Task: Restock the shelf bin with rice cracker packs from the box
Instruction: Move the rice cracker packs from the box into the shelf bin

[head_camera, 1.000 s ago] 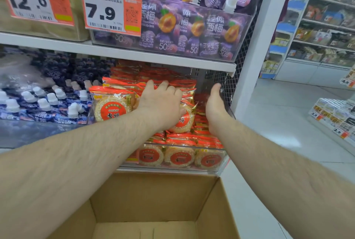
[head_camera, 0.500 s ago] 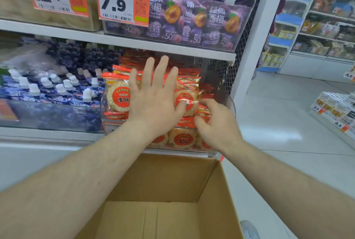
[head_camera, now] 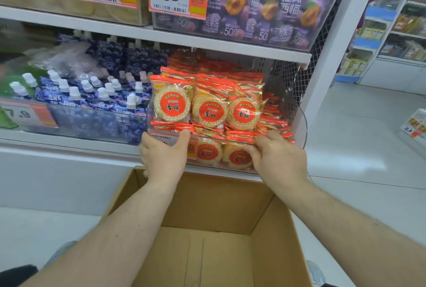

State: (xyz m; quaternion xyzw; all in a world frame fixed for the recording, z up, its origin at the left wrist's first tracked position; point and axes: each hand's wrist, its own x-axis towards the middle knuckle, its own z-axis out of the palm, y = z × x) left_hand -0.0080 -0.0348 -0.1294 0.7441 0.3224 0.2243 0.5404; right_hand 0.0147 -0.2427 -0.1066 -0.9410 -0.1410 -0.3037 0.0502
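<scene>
Glossy pale floor (head_camera: pixel 359 139), white shelving (head_camera: pixel 161 37).

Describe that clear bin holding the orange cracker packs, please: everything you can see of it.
The shelf bin is a clear, glossy, plastic-looking tub with a curved front, sitting on the lower white shelf beside blue spouted pouches. It is heaped above its rim with rice cracker packs, three facing forward on top. A label shows on its front wall. The left hand and right hand grip its front edge, thumbs over the rim.
</scene>
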